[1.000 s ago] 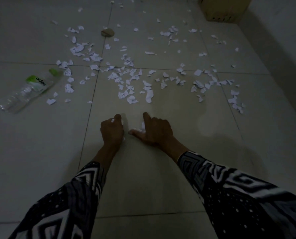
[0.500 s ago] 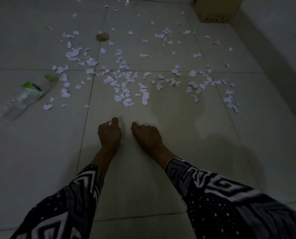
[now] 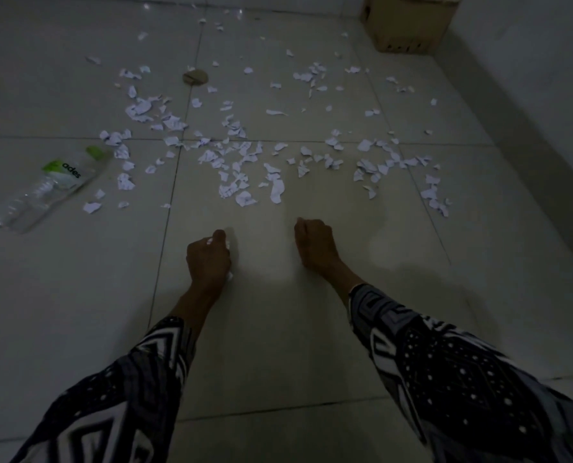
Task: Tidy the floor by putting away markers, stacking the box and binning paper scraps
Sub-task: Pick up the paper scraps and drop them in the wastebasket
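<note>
Both fists have drawn apart short of the scrap pile (image 3: 245, 168): left hand (image 3: 208, 259) clutches paper, right hand (image 3: 315, 242) curled, contents unseen; gathering continues.

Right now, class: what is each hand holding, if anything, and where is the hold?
The left hand holds white paper scraps bunched in its curled fingers; bits poke out of the fist. The right hand is curled too, but whether it holds anything cannot be told.

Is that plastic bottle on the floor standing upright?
No, the plastic bottle lies on its side on the floor tiles, left of the scattered paper scraps.
</note>
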### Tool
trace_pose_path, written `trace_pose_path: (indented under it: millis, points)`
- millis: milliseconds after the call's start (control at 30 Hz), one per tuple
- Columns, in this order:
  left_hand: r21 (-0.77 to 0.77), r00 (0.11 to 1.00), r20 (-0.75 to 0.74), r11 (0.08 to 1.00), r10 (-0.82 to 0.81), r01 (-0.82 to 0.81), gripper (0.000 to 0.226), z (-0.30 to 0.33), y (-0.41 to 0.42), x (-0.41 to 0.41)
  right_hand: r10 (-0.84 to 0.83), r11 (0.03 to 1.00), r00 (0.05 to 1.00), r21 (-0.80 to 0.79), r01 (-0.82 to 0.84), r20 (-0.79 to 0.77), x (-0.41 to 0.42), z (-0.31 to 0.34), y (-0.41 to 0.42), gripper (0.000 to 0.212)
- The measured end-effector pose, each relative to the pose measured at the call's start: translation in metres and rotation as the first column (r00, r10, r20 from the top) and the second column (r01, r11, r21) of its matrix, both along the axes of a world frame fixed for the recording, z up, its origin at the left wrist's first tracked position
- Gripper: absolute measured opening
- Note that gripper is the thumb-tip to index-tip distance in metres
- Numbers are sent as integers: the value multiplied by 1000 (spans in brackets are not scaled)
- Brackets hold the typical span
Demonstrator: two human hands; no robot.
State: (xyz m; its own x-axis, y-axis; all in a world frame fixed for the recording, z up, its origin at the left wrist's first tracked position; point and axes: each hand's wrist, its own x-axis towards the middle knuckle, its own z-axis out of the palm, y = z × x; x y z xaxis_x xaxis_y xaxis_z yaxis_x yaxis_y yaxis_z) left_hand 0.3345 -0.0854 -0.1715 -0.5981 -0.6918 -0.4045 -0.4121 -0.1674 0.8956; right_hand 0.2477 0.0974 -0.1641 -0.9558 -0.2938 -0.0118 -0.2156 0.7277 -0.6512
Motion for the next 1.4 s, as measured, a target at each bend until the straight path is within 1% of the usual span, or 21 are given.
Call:
trace_pose_path:
  millis: [100, 233, 333, 433, 567, 633, 700, 767, 800, 833, 867, 933, 967, 1000, 1067, 1133, 1167, 1267, 1400]
  points:
    - [18, 1000, 4, 1000, 4, -5, 35, 3, 1, 4, -55, 998, 998, 24, 54, 33, 2, 7, 15, 56]
    - [7, 999, 28, 1000, 28, -28, 34, 6, 3, 7, -164, 982, 977, -76, 175, 139, 4, 17, 28, 57]
    - [-34, 998, 66, 999, 19, -17, 37, 10, 9, 5, -172, 976, 976, -113, 188, 137, 6, 31, 35, 57]
    - [-57, 997, 56, 996, -61, 64, 38, 20, 25, -8, -196, 971, 975, -117, 208, 103, 3, 50, 47, 57]
    - [-69, 982, -42, 981, -185, 181, 38, 52, 60, -40, -233, 968, 971, -86, 236, 46, 0, 79, 70, 57]
    - [-103, 962, -101, 964, -253, 243, 37, 78, 82, -61, -235, 971, 972, -46, 235, 18, -1, 99, 84, 51]
    - [-155, 934, -126, 936, -335, 315, 36, 112, 106, -81, -268, 963, 963, -12, 268, -19, -4, 122, 101, 42]
    - [-259, 885, -149, 881, -442, 396, 39, 146, 127, -101, -303, 953, 950, -1, 304, -70, -6, 144, 117, 39]
    - [-350, 842, -144, 823, -519, 448, 42, 164, 139, -110, -320, 947, 942, -3, 322, -99, -7, 155, 126, 39]
    - [-460, 795, -124, 745, -594, 484, 42, 184, 149, -120, -336, 941, 933, -12, 337, -128, -7, 166, 134, 39]
    - [-560, 747, -113, 663, -655, 497, 42, 205, 162, -129, -364, 931, 919, -24, 364, -152, -6, 176, 145, 40]
    - [-704, 653, -144, 541, -743, 461, 49, 245, 188, -146, -437, 899, 879, -72, 432, -189, -3, 195, 167, 45]
    - [-754, 608, -138, 481, -782, 448, 49, 263, 202, -153, -487, 873, 852, -122, 472, -193, -2, 202, 178, 49]
    - [-769, 567, -148, 455, -810, 449, 46, 280, 215, -158, -549, 834, 817, -176, 523, -175, -1, 208, 190, 50]
    - [-760, 477, -210, 449, -854, 470, 44, 306, 251, -162, -680, 726, 722, -263, 635, -133, 7, 218, 218, 49]
    - [-797, 391, -256, 421, -884, 432, 49, 320, 281, -153, -749, 645, 656, -330, 689, -92, 17, 225, 240, 45]
    - [-802, 345, -290, 423, -893, 421, 51, 323, 298, -144, -776, 611, 626, -349, 711, -83, 26, 228, 252, 44]
    - [-780, 281, -338, 434, -898, 451, 51, 311, 341, -114, -830, 550, 545, -338, 764, -119, 51, 236, 280, 52]
    - [-668, 203, -387, 425, -900, 611, 49, 295, 402, -78, -876, 480, 439, -279, 832, -199, 98, 246, 321, 56]
